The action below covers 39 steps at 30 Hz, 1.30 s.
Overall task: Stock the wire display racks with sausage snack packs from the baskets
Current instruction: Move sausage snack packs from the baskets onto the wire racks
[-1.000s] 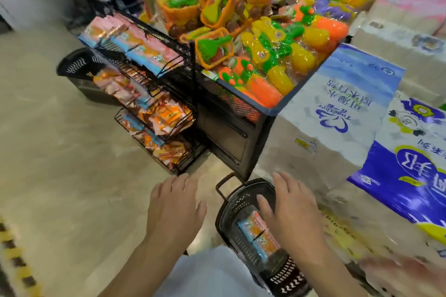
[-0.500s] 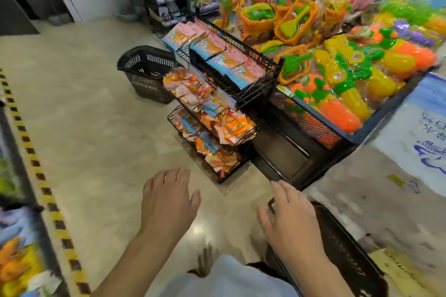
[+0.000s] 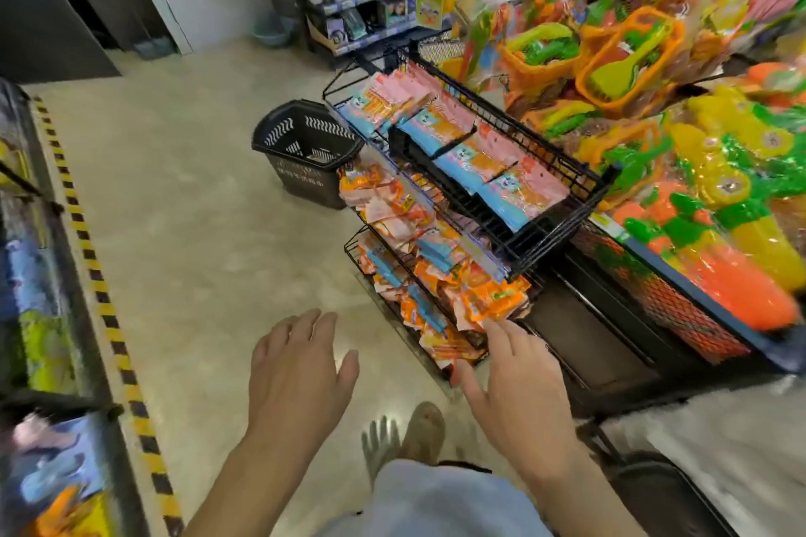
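Here the right hand (image 3: pixel 519 388) is released, fingers straight and spread, grasping nothing. Its forefinger reaches up to the near edge of the orange sausage packs (image 3: pixel 493 296), which lie just beyond the fingertip; whether it touches them cannot be told. The left hand (image 3: pixel 301 366) is likewise relaxed and holds nothing. It hangs palm down over the bare floor (image 3: pixel 196 231), well to the left of those packs and apart from them. The orange sausage packs are heaped in the lowest tier of a black wire rack (image 3: pixel 562 227), which stands on the floor just beyond the right hand. More orange and pink packs (image 3: pixel 392 205) crowd the middle tier above them. In the top tier, farther off and to the right, blue and pink packs (image 3: pixel 493 170) lie in tidy rows. A black basket (image 3: pixel 305 144) stands on the floor at the far left corner of the rack, close against it. Right of the rack is a bin piled with orange, yellow and green plastic toys (image 3: pixel 719 187). Near the left edge a yellow and black striped tape (image 3: pixel 100 283) runs along the floor.
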Tool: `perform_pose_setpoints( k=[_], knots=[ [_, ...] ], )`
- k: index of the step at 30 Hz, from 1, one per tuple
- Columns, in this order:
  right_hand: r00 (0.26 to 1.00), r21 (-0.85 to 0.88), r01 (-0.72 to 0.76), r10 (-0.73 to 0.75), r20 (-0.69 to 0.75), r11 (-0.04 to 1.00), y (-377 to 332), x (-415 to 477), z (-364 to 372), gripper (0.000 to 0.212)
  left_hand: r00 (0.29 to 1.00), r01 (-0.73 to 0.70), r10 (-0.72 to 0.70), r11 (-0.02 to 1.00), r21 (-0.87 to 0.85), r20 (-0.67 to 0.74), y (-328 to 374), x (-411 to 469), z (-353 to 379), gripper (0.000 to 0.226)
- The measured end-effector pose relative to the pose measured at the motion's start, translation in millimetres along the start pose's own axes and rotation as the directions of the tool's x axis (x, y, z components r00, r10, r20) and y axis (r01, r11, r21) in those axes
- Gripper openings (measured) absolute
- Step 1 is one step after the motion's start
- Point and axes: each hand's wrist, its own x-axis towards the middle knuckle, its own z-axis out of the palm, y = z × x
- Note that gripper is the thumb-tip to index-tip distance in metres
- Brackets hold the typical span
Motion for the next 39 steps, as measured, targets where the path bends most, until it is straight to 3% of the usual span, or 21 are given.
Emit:
perform_pose_setpoints(
  k=[3, 9, 13, 17, 25, 29, 33, 36, 39],
  knots=[
    [0.995, 0.000, -0.009, 0.009, -0.097, 1.000, -6.8, 61.0, -1.8, 0.052, 1.000, -0.003, 0.002, 1.000, 0.019, 0.012, 1.7, 49.0, -9.8, 0.052],
    [0.996, -0.069, -0.066, 0.062, -0.057, 0.995, -3.1, 162.9, -10.4, 0.060, 0.996, -0.055, 0.055, 0.998, 0.002, 0.073, 15.5, 147.9, -18.1, 0.049],
    [0.980, 0.012, -0.198, 0.198, -0.034, 0.980, 0.5, 203.8, -10.2, 0.058, 0.977, -0.200, 0.200, 0.980, -0.013, 0.071, 30.8, 214.9, -23.5, 0.050],
    [0.947, -0.066, -0.317, 0.312, -0.075, 0.946, -6.9, 227.5, 1.0, 0.060, 0.925, -0.354, 0.357, 0.934, -0.044, 0.132, 46.6, 294.8, -18.0, 0.053],
    [0.776, -0.047, -0.631, 0.630, -0.031, 0.775, -31.0, 253.7, 20.0, 0.059, 0.720, -0.670, 0.673, 0.737, -0.086, 0.169, 89.0, 414.0, -4.0, 0.054],
    [0.654, 0.033, -0.756, 0.757, -0.011, 0.654, -27.1, 276.7, 17.1, 0.061, 0.657, -0.703, 0.718, 0.693, -0.157, 0.227, 122.2, 443.8, 14.6, 0.056],
    [0.547, 0.025, -0.837, 0.837, 0.011, 0.546, -8.3, 299.0, 21.9, 0.074, 0.656, -0.636, 0.679, 0.733, -0.243, 0.330, 149.4, 459.2, 37.3, 0.056],
    [0.438, 0.055, -0.899, 0.896, 0.074, 0.435, 6.3, 312.1, 28.6, 0.080, 0.664, -0.550, 0.616, 0.786, -0.282, 0.424, 162.9, 461.4, 51.2, 0.074],
    [0.387, 0.112, -0.920, 0.916, 0.107, 0.376, 14.3, 320.7, 34.5, 0.083, 0.686, -0.515, 0.584, 0.811, -0.276, 0.434, 171.5, 461.1, 60.2, 0.090]
  ],
)
